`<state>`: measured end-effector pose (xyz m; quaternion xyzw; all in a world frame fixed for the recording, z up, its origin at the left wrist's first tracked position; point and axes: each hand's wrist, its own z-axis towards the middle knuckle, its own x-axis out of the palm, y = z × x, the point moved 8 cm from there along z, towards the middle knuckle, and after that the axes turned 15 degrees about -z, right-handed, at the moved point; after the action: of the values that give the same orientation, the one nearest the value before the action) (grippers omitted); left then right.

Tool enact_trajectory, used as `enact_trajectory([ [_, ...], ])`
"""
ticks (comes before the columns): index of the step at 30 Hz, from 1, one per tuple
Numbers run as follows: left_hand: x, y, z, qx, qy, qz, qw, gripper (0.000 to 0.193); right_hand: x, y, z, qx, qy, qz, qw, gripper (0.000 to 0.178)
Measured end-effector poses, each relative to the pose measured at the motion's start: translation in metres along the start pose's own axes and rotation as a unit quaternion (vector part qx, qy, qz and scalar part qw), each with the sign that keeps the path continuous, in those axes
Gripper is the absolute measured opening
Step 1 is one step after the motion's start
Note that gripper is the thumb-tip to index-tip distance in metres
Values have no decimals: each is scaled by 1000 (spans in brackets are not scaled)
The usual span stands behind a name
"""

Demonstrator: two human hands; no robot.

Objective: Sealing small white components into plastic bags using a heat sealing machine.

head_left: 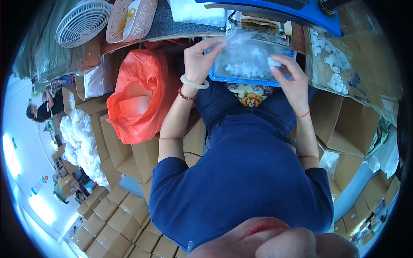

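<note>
My left hand [200,57] pinches the edge of a clear plastic bag [238,38] between thumb and fingertips. My right hand [295,81] holds a small white plastic fitting [274,62] between thumb and fingers, close to the bag's right side. Beneath both hands a blue-rimmed tray [241,80] sits over my lap. White plastic fittings [247,69] lie in it, seen partly through clear film; whether they are inside the bag or under it, I cannot tell.
Left of me hangs a red plastic bag [148,64] with white things inside. More white fittings [333,58] lie in an open box at right. A white round basket [84,23] and a pink basket [148,19] stand at far left. A blue machine [279,8] is ahead; cartons [124,219] surround me.
</note>
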<state>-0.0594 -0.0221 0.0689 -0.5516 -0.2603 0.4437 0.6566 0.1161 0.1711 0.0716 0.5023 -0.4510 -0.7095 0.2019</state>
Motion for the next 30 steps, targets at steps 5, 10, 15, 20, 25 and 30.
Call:
enact_trajectory([
  [5,25,0,-12,-88,43,-76,992,18,-14,39,20,-56,-29,14,998,24],
  [10,48,-1,-14,-142,113,-100,978,21,-27,61,36,-148,-39,-121,981,25],
  [15,72,18,-20,-262,268,-187,908,23,-17,55,56,-176,185,-224,940,26],
  [20,102,62,-28,-425,195,-417,779,23,-23,-5,67,-32,85,-127,988,28],
  [25,106,97,8,-408,76,-477,775,21,-89,-20,37,-7,-167,-392,905,20],
  [30,109,78,4,-420,96,-428,794,25,-83,-81,36,0,-116,-480,870,33],
])
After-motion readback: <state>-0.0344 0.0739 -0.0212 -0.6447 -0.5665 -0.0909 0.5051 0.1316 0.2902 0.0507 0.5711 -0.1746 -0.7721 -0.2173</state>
